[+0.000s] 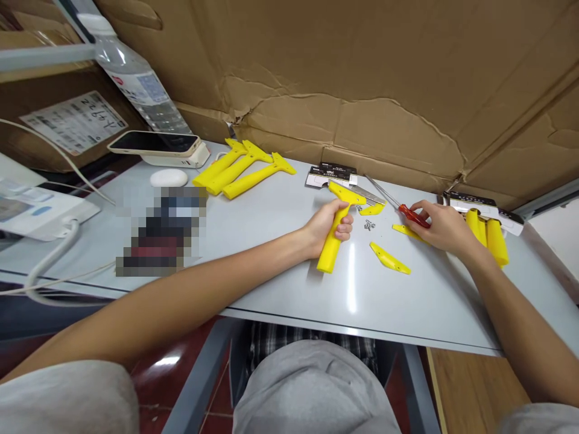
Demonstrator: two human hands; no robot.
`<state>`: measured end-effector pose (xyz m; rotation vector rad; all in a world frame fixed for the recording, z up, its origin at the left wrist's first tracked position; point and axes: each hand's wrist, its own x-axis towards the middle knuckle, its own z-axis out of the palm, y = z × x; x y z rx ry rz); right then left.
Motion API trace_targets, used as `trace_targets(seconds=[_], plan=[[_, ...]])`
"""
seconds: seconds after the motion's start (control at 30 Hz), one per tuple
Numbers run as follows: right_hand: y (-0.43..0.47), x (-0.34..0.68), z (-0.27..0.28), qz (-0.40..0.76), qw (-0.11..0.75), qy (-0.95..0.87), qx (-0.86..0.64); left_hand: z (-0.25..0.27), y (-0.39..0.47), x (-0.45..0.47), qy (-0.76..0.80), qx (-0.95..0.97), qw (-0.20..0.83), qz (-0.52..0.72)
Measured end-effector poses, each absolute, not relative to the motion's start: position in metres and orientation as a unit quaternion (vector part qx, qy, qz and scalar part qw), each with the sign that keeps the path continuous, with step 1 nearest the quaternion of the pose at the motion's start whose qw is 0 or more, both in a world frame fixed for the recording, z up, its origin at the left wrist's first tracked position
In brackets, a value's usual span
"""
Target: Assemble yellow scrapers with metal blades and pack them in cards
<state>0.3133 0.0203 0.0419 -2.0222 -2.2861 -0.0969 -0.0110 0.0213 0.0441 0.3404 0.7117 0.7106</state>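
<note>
My left hand point(322, 229) is closed round the grip of a yellow scraper handle point(332, 250), its wide head pointing away from me. My right hand point(446, 229) has its fingers on the red grip of a screwdriver point(412, 216), whose shaft points to the back left. Under that hand lies a yellow plastic strip point(409, 233), partly covered. A second yellow strip with holes point(389, 259) is nearer the front, and another yellow piece point(372, 210) sits beside the scraper head. Small screws point(370, 225) form a loose pile between my hands. Behind the scraper head are metal blades point(368, 194).
Several yellow scraper handles point(251, 175) lie at the back left, and more handles point(496, 241) at the right by black-and-white packages point(474, 205). Similar packages point(332, 175) rest against the cardboard point(362, 120). A phone point(154, 143), white case point(169, 178) and bottle point(140, 84) stand left.
</note>
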Motion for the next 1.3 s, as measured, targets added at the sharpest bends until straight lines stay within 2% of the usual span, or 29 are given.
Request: trace_targets(seconds=[0.23,0.5,0.77,1.03,1.3], plan=[[0.017,0.312,0.041,-0.037,0.043,-0.757,-0.651,0.045,0.023,-0.014,0.343,0.168,0.868,0.316],[0.009,0.294,0.036,-0.123,0.177,-0.802,-0.558,0.046,0.018,-0.013,0.307,0.201,0.865,0.341],[0.004,0.27,0.016,-0.185,0.235,-0.859,-0.414,0.045,0.018,-0.012,0.327,0.224,0.851,0.345],[0.0,0.257,0.007,-0.173,0.223,-0.874,-0.396,0.044,0.019,-0.014,0.34,0.292,0.788,0.422],[0.003,0.252,-0.003,-0.16,0.187,-0.864,-0.44,0.045,0.017,-0.009,0.435,0.423,0.682,0.408]])
